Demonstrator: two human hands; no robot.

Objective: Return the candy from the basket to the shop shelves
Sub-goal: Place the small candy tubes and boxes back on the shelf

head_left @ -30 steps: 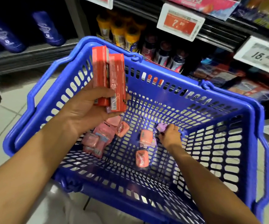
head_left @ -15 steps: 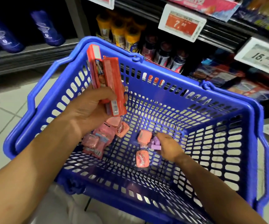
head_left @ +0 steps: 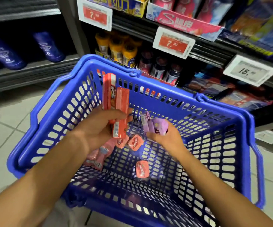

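Over the blue basket (head_left: 240, 128), both hands work inside its rim. The left hand (head_left: 99, 126) grips two long red candy boxes (head_left: 116, 105), its fingers (head_left: 116, 114) curled across their fronts and the thumb behind; the boxes stand nearly upright, their tops rising past the basket's far wall. Just right of those fingers, the right hand (head_left: 163, 138) holds purple candy packs (head_left: 157, 126), fingers curled round them so the packs stick out above the knuckles, lifted off the basket floor. The two hands are near each other but apart.

Below and between the two sets of fingers, pink candy packets lie on the basket's mesh floor: two pink packets (head_left: 129, 142) side by side just under the left hand's boxes, a single pink packet (head_left: 141, 168) closer to the person, and a pink pile (head_left: 98, 154) partly hidden under the left wrist.

Beyond the fingers, past the basket's far rim, the shop shelves (head_left: 203, 51) carry yellow-topped bottles (head_left: 116, 48), dark cans (head_left: 158, 66) and red price tags (head_left: 173, 41). Pale floor tiles (head_left: 6, 128) show to the left.
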